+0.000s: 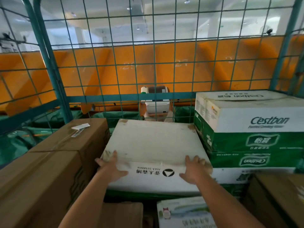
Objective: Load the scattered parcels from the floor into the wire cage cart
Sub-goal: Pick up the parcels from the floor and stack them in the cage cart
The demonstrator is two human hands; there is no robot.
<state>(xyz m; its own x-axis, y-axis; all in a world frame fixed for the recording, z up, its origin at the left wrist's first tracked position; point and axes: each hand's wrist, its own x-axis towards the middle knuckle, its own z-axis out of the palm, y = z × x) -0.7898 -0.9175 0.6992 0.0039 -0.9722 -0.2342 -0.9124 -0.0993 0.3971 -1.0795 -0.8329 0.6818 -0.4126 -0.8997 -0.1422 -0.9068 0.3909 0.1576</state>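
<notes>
Inside the wire cage cart (49, 51), both hands press flat, fingers spread wide, on a white box (153, 145): left hand (111, 167), right hand (194, 170). Brown cartons (54, 158) sit left, green-and-white Cestbon cartons (250, 122) right.

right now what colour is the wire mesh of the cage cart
Teal green, on the cage cart's wire mesh and frame, clearest in the head view.
</notes>
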